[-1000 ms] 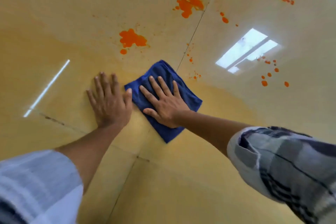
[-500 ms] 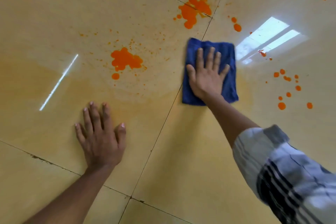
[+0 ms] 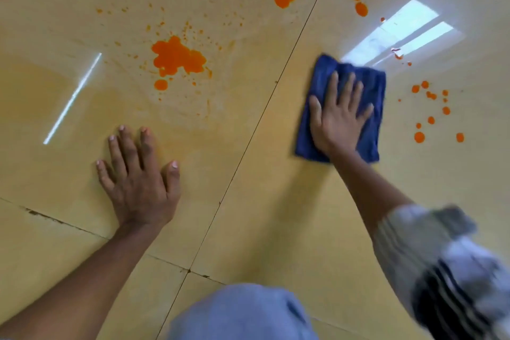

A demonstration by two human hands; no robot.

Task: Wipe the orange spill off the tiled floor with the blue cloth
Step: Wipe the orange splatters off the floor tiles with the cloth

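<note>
- I see my right hand (image 3: 338,119) spread flat, palm down on the folded blue cloth (image 3: 342,110), pinning it to the tiled floor (image 3: 276,229) right of the grout line (image 3: 248,146); nothing is gripped.
- My left hand (image 3: 139,174) lies open on the floor as a brace, just below the large orange spill (image 3: 176,58).
- Risk, as I judge it: a flat push could smear the droplets (image 3: 430,110) beside the cloth, and the damp yellowish film near my bracing palm could let it slip.
- Compared with half a second ago, the cloth has slid further right, away from the grout line; the left hand hasn't moved.
</note>
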